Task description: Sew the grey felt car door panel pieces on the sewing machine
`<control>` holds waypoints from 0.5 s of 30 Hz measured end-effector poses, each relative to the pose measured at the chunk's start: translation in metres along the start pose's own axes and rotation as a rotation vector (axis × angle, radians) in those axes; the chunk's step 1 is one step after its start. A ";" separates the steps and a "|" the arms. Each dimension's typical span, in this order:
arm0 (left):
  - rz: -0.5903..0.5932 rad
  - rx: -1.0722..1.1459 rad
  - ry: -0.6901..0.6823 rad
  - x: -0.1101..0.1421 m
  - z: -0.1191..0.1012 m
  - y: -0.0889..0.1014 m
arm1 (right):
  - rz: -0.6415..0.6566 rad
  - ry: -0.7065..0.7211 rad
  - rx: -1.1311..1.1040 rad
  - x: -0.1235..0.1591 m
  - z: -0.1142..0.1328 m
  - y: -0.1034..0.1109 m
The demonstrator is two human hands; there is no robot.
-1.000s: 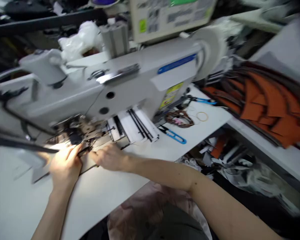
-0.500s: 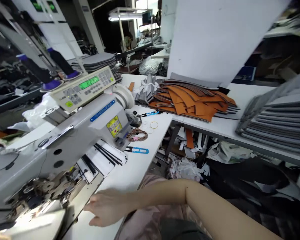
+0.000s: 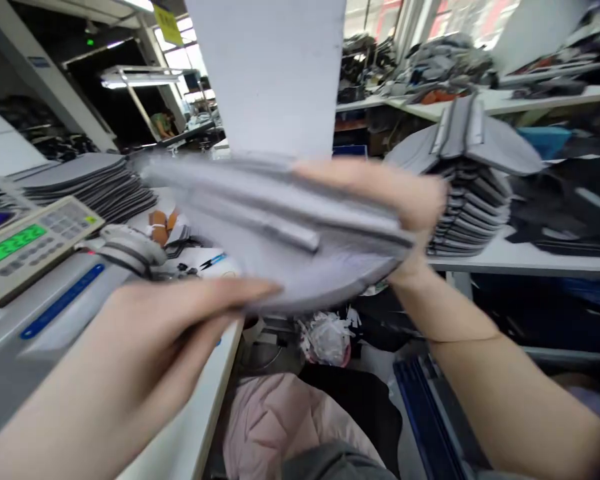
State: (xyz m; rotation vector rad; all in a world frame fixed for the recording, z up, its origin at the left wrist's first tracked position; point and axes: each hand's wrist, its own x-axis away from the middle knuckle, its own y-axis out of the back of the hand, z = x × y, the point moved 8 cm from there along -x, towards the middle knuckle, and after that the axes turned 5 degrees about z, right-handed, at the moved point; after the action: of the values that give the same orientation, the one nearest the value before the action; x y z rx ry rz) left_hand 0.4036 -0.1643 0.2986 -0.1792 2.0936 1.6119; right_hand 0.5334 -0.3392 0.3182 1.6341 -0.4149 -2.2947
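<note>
Up from the sewing machine (image 3: 55, 313) now, the left hand (image 3: 175, 327) and right hand (image 3: 405, 200) grip a grey padded panel (image 3: 275, 227) in mid-air, fingers closed on its opposite edges. It looks light and springy, best held by those edges.

Center: padded panel (image 3: 275, 227) held up between left grip (image 3: 180, 313) and right grip (image 3: 385, 193).
Left: sewing machine (image 3: 65, 293) on sewing desk (image 3: 180, 407), control panel (image 3: 30, 250) on top of it.
Behind left: stack of padded panels (image 3: 85, 187) past the control panel; thread snips (image 3: 213, 261) on the desk just past the machine.
Right: second panel stack (image 3: 470, 207) on side desk (image 3: 525, 263).
Behind: square pillar (image 3: 265, 73) beyond the held panel; far desk (image 3: 480, 103) past the second stack, with piled goods on it.
Below: plastic bag (image 3: 325, 337) under the held panel, beside the sewing desk; fabric bundle (image 3: 285, 427) in front of the bag.
</note>
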 end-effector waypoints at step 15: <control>0.349 -0.183 -0.087 -0.048 0.028 -0.172 | 0.059 -0.512 1.030 0.090 -0.199 0.187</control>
State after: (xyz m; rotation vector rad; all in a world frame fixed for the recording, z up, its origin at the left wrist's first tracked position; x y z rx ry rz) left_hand 0.5205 -0.1982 0.1651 0.2049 1.9906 1.9763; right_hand 0.7068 -0.5584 0.2523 1.2361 -1.9745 -2.5790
